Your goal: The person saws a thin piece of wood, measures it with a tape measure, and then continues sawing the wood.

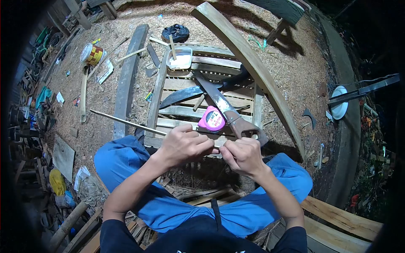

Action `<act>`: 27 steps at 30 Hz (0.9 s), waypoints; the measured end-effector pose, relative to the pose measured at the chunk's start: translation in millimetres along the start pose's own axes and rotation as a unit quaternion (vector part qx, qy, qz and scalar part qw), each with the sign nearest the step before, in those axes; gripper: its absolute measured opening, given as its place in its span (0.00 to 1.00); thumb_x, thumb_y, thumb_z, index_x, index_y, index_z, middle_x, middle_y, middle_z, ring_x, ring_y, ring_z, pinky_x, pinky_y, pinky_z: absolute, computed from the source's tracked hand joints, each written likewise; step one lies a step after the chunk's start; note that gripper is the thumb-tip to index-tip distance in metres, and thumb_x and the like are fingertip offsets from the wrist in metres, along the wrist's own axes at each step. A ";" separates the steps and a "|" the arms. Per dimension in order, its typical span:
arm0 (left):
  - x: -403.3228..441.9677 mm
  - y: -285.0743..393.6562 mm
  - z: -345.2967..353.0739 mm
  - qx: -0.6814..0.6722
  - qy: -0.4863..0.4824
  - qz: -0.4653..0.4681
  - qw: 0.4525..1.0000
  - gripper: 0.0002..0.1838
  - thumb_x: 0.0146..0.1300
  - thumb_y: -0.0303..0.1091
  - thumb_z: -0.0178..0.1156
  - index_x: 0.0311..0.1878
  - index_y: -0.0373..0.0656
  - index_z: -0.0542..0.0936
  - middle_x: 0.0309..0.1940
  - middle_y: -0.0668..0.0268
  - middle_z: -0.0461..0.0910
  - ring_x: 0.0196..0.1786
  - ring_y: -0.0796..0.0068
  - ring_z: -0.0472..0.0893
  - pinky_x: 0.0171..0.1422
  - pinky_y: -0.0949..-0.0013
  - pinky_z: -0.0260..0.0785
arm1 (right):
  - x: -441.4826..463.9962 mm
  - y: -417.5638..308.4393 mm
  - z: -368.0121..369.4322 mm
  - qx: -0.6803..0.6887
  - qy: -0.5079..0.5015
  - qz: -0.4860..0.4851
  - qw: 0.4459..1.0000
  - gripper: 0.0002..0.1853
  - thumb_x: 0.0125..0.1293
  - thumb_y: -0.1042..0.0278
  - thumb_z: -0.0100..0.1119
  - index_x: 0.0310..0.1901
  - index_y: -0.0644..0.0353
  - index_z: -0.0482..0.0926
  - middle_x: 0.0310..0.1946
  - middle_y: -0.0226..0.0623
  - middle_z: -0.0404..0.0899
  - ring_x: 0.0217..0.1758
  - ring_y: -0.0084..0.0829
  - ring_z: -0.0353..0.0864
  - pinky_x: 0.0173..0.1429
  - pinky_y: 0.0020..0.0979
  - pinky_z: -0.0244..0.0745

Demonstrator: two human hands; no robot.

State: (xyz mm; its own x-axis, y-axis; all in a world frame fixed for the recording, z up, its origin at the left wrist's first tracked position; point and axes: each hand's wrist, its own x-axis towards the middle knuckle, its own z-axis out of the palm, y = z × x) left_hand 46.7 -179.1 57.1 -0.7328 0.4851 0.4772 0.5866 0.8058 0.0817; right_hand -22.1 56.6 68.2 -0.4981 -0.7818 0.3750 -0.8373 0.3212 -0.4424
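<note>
My left hand (185, 145) is closed around a thin wooden strip (126, 121), which sticks out to the left. Right beside it, my right hand (242, 155) is closed, thumb and fingers pinched near the strip's other end; its grip there is partly hidden. Just beyond my hands a pink tape measure (212, 119) lies on the slatted wooden table (181, 110). A handsaw (221, 101) rests beside it, its handle near my right hand, crossing a large dark-bladed knife (181, 96). A short wooden stick (198, 102) lies between them.
A plastic tub (180, 59) of white powder stands on the table's far left corner. A long curved beam (253, 63) leans across the right side. A dark plank (130, 80) lies left; a paint bucket (92, 54) is farther left, a black bag (175, 33) behind.
</note>
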 end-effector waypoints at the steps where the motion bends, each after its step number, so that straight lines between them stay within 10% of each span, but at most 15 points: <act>1: -1.0 1.2 1.3 -0.010 0.018 0.000 1.000 0.14 0.63 0.50 0.70 0.34 0.53 0.79 0.21 0.76 0.72 0.25 0.80 0.77 0.34 0.70 0.65 | -0.4 -1.1 -1.1 0.016 -0.004 -0.003 1.000 0.15 0.71 0.60 0.66 0.27 0.55 0.77 0.17 0.37 0.76 0.19 0.39 0.79 0.28 0.40 0.70; 15: 9.8 -13.7 -15.5 -0.114 -0.067 0.012 0.991 0.11 0.67 0.48 0.66 0.41 0.53 0.80 0.29 0.75 0.81 0.33 0.75 0.83 0.42 0.68 0.71 | -8.7 -16.7 5.4 0.214 -0.073 0.179 0.957 0.17 0.80 0.57 0.56 0.33 0.59 0.82 0.19 0.44 0.78 0.24 0.50 0.81 0.30 0.47 0.72; 21: 6.3 -21.5 -2.2 -0.118 -0.074 -0.054 0.989 0.15 0.65 0.47 0.68 0.54 0.62 0.83 0.37 0.72 0.84 0.35 0.68 0.84 0.41 0.63 0.72 | 3.1 15.7 -4.1 0.207 0.037 0.277 0.938 0.19 0.82 0.55 0.52 0.49 0.65 0.83 0.45 0.50 0.84 0.52 0.53 0.82 0.58 0.46 0.75; 24: 2.4 -19.4 3.0 -0.099 -0.058 -0.077 0.990 0.14 0.64 0.44 0.71 0.52 0.57 0.87 0.40 0.74 0.90 0.33 0.71 0.85 0.43 0.66 0.73 | -2.0 12.7 -26.6 -0.082 0.021 0.199 0.976 0.18 0.78 0.52 0.59 0.53 0.60 0.82 0.47 0.43 0.82 0.54 0.47 0.80 0.60 0.44 0.72; 27: -8.5 -17.0 8.5 -0.085 -0.066 -0.069 0.992 0.16 0.61 0.44 0.72 0.52 0.57 0.87 0.41 0.73 0.88 0.42 0.73 0.87 0.45 0.65 0.73 | -20.6 19.0 -12.9 -0.086 -0.044 0.205 0.974 0.21 0.75 0.49 0.62 0.56 0.58 0.81 0.48 0.41 0.81 0.56 0.43 0.79 0.64 0.46 0.67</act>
State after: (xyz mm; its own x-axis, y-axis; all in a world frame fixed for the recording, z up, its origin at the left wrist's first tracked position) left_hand 40.0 -194.1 44.2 -0.8421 0.4239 0.3333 0.5193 0.8042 0.2892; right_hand -30.7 85.8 62.5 -0.7842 -0.6088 0.1204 -0.6005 0.6953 -0.3949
